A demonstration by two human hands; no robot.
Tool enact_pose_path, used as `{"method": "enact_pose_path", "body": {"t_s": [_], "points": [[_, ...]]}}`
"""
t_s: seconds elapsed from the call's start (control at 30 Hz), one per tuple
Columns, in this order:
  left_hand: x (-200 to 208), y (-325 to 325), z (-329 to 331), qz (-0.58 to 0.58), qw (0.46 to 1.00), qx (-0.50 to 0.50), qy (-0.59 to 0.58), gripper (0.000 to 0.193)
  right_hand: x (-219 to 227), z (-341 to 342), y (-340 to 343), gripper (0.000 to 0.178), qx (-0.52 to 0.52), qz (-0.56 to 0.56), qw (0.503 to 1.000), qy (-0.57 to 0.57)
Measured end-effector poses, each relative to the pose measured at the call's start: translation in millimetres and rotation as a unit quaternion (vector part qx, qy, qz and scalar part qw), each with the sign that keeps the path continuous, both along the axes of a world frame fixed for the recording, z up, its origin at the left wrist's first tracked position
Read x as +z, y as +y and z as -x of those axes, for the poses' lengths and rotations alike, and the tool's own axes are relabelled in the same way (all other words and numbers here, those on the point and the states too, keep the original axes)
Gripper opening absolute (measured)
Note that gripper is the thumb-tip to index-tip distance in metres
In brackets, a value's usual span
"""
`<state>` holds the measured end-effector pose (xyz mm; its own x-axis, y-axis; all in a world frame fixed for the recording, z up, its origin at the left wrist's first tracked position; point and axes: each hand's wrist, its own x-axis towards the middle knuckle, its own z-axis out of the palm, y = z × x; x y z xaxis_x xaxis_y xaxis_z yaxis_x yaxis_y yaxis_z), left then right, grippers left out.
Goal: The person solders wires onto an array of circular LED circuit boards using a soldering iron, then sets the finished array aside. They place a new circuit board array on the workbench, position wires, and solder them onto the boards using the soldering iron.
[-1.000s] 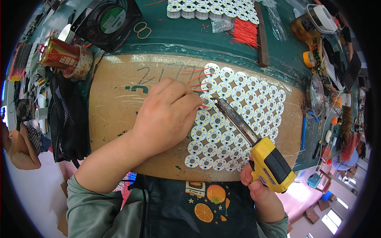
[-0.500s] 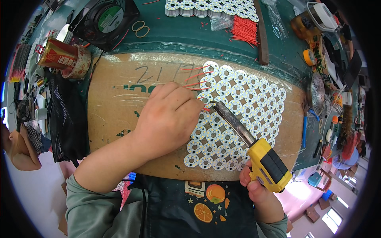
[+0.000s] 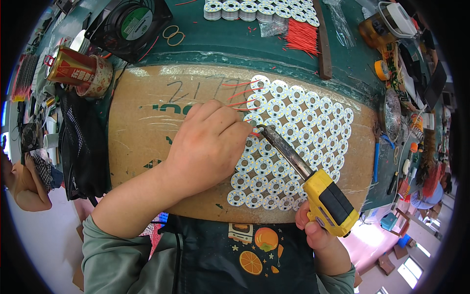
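My right hand [image 3: 316, 228] is wrapped round the yellow and black handle of a soldering iron [image 3: 329, 202]. The iron's dark tip rests at the edge of a round white LED board [image 3: 253, 120] in the leftmost column. Beside that tip my left hand [image 3: 210, 139] is closed in a pinch, palm down. A short red wire [image 3: 255, 134] shows at its fingertips; the rest of that wire is hidden behind the fingers. Several other red wires [image 3: 238, 103] stick out leftward from the upper boards. The LED boards lie in close rows on a brown cardboard sheet [image 3: 142, 122].
At the back are stacked LED boards [image 3: 245, 11], a bundle of red wires [image 3: 301, 38] and a dark bar [image 3: 323, 54]. A black fan [image 3: 129, 27] and a red-gold can [image 3: 73, 67] stand at left. Blue-handled pliers [image 3: 376, 159] lie right of the cardboard. Another person [image 3: 32, 181] sits far left.
The soldering iron has shifted slightly left, its tip now a little closer to my left fingertips. My left hand has hardly moved.
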<state>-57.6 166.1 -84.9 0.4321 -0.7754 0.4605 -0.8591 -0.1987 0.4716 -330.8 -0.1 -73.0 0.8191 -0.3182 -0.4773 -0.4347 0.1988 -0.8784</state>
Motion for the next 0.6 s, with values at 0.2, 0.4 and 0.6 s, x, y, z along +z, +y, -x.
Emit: {"method": "enact_pose_path", "body": {"t_s": [0.2, 0.4, 0.6], "points": [[0.3, 0.6, 0.3, -0.005, 1.0, 0.0, 0.006, 0.021, 7.8, -5.8, 2.6, 0.073, -0.032, -0.063, 0.996, -0.047], [7.5, 2.7, 1.3, 0.007, 1.0, 0.011, 0.017, 0.022, 10.2, -10.2, 4.3, 0.083, -0.044, -0.089, 0.993, -0.056], [28.5, 13.7, 7.8, -0.005, 0.999, 0.022, 0.025, 0.028, 1.5, 10.0, -0.5, 0.082, 0.01, -0.026, 0.996, -0.086]]}}
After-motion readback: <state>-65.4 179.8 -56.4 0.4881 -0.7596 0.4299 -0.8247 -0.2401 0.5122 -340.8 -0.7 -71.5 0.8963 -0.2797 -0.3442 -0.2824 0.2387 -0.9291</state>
